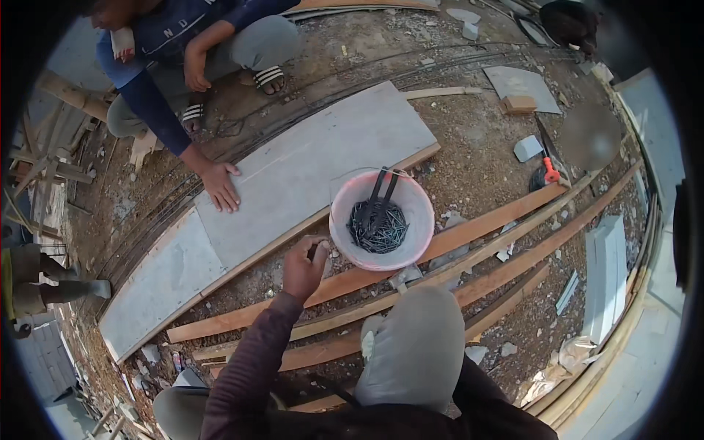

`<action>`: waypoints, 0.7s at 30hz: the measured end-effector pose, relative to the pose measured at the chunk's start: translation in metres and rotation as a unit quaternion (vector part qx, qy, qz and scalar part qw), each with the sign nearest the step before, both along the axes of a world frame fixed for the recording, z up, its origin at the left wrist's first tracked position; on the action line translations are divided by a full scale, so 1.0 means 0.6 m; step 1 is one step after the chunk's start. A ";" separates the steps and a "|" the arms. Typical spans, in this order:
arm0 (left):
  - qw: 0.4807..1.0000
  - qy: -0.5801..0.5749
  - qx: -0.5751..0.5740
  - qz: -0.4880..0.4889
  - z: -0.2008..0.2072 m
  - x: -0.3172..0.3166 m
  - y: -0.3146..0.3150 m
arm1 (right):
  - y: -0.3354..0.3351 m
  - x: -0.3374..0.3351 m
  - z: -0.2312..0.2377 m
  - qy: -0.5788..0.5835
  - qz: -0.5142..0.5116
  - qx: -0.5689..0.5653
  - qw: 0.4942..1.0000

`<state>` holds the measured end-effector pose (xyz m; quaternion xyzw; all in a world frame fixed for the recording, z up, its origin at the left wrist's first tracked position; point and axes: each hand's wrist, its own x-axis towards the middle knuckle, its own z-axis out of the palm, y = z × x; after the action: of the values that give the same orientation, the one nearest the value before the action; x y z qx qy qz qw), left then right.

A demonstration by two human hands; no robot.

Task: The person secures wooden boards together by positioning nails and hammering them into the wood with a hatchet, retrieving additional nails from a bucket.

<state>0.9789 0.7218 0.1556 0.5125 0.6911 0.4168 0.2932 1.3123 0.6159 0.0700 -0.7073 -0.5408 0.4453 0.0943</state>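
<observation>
My left hand (pixel 304 268) is raised beside the bucket, its fingers curled together; whatever may be in them is too small to make out. Just right of it stands a white bucket (pixel 416 242) with a pinkish rim. Many dark nails (pixel 392 235) lie in the bucket, and a tool with two black handles (pixel 378 192) leans among them. Beyond my hand, a long pale panel (pixel 315 158) on a wooden frame lies on the ground. A co-worker's hand (pixel 220 187) rests flat on this panel. My right hand is out of view; only its dark sleeve (pixel 480 392) shows.
Several timber strips (pixel 352 284) run across the ground under and beside the bucket. At the right lie a handsaw (pixel 549 165) with an orange handle, a wood block (pixel 519 104) and pale metal strips (pixel 607 271). A co-worker (pixel 176 44) squats at the upper left; other people appear at the edges.
</observation>
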 end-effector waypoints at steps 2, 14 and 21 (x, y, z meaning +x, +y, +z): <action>0.999 0.010 0.009 -0.039 -0.023 0.070 0.039 | -0.012 0.082 -0.008 -0.018 -0.052 -0.009 0.998; 0.871 0.296 -0.170 -0.353 -0.116 0.227 0.163 | -0.021 0.159 -0.066 0.000 -0.110 -0.025 0.994; 0.773 0.449 -0.189 -0.406 -0.173 0.249 0.173 | 0.013 0.160 -0.089 0.007 -0.083 -0.018 0.996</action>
<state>1.1282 0.8254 0.0520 0.8088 0.5363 -0.1574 0.1828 1.4086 0.6236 0.0169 -0.7485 -0.4711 0.4504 0.1222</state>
